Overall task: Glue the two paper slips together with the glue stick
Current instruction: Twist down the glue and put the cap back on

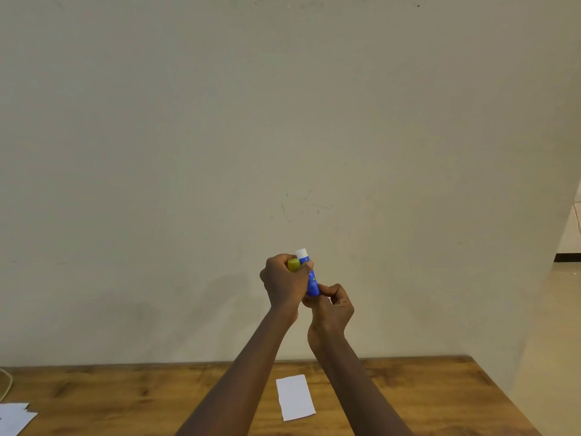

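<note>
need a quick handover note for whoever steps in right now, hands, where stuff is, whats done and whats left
Left hand: shut around the blue glue stick, held up in front of the wall, with the yellow cap tucked in the same grip.
Right hand: fingers pinch the base of the stick, probably to twist it.
White glue tip is exposed.
One paper slip lies flat on the wooden table between the forearms; more white paper sits at the left edge.
Done: cap off.
Left: spread glue on a slip, press the other onto it, recap.
</note>
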`<state>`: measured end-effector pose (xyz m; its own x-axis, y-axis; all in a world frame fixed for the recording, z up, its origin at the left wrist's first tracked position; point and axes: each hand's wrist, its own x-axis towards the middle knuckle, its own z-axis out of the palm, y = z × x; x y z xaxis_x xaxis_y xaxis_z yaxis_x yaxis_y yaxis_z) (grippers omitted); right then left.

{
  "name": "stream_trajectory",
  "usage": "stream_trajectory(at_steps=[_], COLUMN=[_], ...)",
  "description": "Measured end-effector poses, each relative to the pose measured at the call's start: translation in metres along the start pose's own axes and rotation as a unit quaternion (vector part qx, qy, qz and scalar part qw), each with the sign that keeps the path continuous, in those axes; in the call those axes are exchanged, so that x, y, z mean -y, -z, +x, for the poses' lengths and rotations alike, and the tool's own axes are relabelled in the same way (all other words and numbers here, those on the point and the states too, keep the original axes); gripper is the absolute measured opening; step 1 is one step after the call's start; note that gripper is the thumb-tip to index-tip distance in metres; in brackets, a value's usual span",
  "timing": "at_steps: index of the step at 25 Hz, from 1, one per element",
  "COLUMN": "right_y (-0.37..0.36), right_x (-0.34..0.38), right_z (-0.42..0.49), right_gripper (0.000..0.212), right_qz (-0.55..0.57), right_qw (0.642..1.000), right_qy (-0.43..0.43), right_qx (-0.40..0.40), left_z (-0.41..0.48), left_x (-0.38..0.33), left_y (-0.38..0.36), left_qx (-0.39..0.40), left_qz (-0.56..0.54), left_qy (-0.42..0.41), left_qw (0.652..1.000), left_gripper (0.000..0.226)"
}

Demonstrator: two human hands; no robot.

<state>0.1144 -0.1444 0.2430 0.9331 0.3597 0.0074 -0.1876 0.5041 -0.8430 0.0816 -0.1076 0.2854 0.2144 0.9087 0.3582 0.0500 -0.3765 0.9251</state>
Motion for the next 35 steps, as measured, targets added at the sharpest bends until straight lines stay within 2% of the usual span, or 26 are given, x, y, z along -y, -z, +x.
stream_trajectory(at_steps=[3,4,6,7,9,13,15,18,20,22,25,28,31,35], right_y=[0.007,0.011,0.019,0.021,0.02,0.012,0.013,0.013,0.011,0.012,0.018,0.024,0.024,0.025], right_x=[0.001,0.002,0.005,0.007,0.008,0.011,0.011,0.003,-0.003,-0.002,0.005,0.003,-0.004,-0.003], right_z=[0.002,0.003,0.002,0.001,0.001,-0.001,-0.001,-0.004,-0.006,-0.005,-0.003,-0.008,-0.014,-0.014], right_gripper=[0.027,0.023,0.02,0.029,0.047,0.034,0.031,0.022,0.018,0.019,0.015,0.013,0.012,0.006], right_qz=[-0.016,0.028,0.161,0.198,0.218,0.224,0.188,0.001,-0.138,-0.189,-0.129,-0.111,-0.121,-0.122], right_qw=[0.999,0.994,0.952,0.928,0.909,0.914,0.932,0.977,0.976,0.968,0.98,0.979,0.977,0.977], right_qy=[-0.026,-0.077,-0.215,-0.257,-0.281,-0.254,-0.218,-0.06,0.065,0.116,0.066,0.033,0.029,0.052], right_qx=[0.035,0.071,0.151,0.182,0.218,0.222,0.221,0.202,0.157,0.121,0.133,0.17,0.176,0.166], left_z=[-0.002,0.001,0.005,0.005,0.004,0.005,0.006,0.004,-0.002,-0.003,-0.001,0.006,0.004,0.006], left_x=[-0.005,-0.005,-0.004,-0.003,-0.001,0.001,0.001,0.002,0.003,0.004,0.002,0.003,0.001,0.002], left_y=[0.001,0.004,0.011,0.014,0.019,0.023,0.023,0.016,0.013,0.014,0.025,0.032,0.031,0.035], left_qx=[0.009,0.026,0.081,0.112,0.161,0.194,0.164,0.062,0.022,0.034,0.112,0.125,0.167,0.208], left_qz=[-0.022,-0.048,-0.111,-0.134,-0.156,-0.197,-0.186,-0.138,-0.107,-0.129,-0.289,-0.368,-0.301,-0.196], left_qy=[-0.006,0.0,0.018,0.023,0.021,0.019,0.028,0.055,0.052,0.069,0.125,0.12,0.085,0.061], left_qw=[1.0,0.999,0.99,0.984,0.974,0.961,0.968,0.987,0.993,0.989,0.942,0.914,0.935,0.956], left_gripper=[0.029,0.027,0.019,0.014,0.011,0.009,0.007,0.019,0.024,0.026,0.02,0.032,0.034,0.016])
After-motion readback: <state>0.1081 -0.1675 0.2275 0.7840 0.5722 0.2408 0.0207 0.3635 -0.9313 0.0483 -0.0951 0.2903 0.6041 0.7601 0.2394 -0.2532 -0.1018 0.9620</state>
